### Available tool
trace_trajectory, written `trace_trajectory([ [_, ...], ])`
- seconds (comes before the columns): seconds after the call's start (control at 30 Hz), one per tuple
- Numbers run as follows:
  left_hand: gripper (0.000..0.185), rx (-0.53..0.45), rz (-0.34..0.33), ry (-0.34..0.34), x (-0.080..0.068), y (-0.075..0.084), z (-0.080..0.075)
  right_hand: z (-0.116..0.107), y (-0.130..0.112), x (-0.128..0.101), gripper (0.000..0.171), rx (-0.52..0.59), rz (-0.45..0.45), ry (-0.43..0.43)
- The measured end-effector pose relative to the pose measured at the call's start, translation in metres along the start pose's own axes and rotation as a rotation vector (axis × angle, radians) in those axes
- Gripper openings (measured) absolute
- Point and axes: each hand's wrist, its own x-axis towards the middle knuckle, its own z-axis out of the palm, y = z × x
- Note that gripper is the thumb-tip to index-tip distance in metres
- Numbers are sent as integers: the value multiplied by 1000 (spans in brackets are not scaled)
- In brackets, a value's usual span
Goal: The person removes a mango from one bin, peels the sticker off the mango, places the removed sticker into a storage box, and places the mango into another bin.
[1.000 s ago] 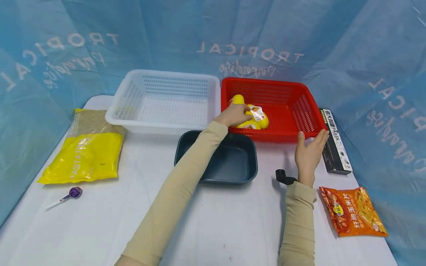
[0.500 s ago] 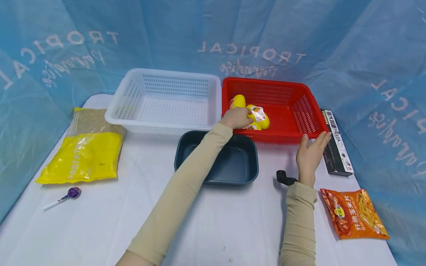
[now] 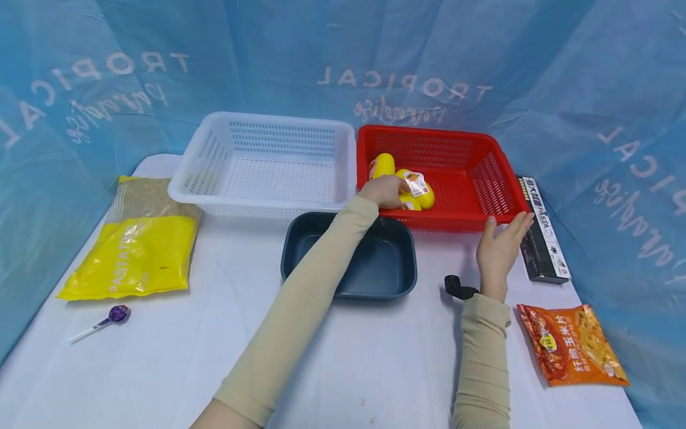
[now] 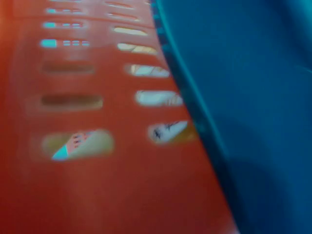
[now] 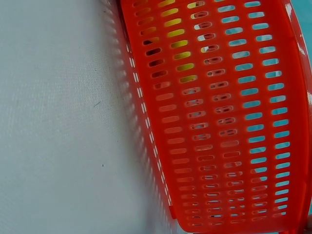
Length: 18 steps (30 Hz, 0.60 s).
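Note:
A red slotted basket (image 3: 495, 221) stands at the back right of the white table; its wall fills the right wrist view (image 5: 219, 122) and, blurred, the left wrist view (image 4: 87, 146). Several yellow packets (image 3: 420, 190) with orange labels lie in its near-left part. My left hand (image 3: 383, 190) reaches over the near wall and curls its fingers on the nearest yellow packet. My right hand (image 3: 501, 241) is open, fingers straight, touching the basket's near-right corner from outside.
An empty white basket (image 3: 184, 193) stands left of the red one, with a dark blue tray (image 3: 408, 280) in front. A yellow pasta bag (image 3: 134, 250) and purple lollipop (image 3: 119, 313) lie left. A black box (image 3: 541, 229) and orange snack bag (image 3: 570, 342) lie right.
My left hand has drawn back a little toward the basket's near wall, still on the yellow packet. My right hand has shifted slightly along the basket's corner.

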Motion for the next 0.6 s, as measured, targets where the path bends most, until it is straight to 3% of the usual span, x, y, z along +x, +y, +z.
trace_trajectory([
  [0.3,51,14,-15,-50,7,1,3,-2,-2,-2,76,3,-5,16],
  [0.6,56,-113,-83,-161,14,1,5,0,-1,-1,77,16,13,7],
])
